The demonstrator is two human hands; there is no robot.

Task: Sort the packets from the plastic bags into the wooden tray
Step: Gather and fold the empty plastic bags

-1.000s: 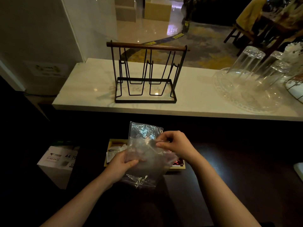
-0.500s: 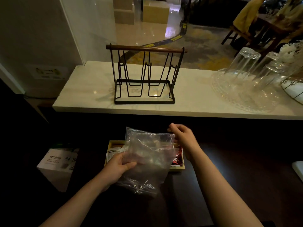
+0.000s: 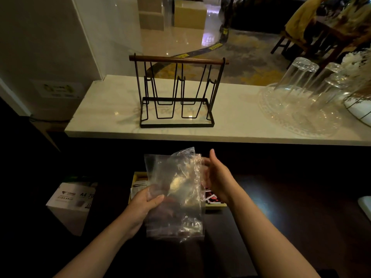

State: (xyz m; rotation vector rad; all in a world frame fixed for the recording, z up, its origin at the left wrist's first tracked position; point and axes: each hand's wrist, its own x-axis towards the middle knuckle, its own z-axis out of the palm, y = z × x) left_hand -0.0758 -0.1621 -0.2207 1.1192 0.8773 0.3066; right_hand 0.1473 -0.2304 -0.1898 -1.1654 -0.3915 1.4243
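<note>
Head view: a clear plastic bag [image 3: 174,193] held up over the wooden tray [image 3: 138,175].
Left hand [image 3: 143,205] pinches the bag's left side, steadying it; packets [image 3: 210,197] lie in the tray just beyond; right hand [image 3: 217,177], fingers spread, touches the bag's right edge, probably to open it.

L hand [image 3: 145,203] pinching w/ fingers – R hand [image 3: 217,177] open, both arms fwd

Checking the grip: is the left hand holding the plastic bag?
Yes, the left hand pinches the plastic bag at its left edge, thumb over the front.
</note>
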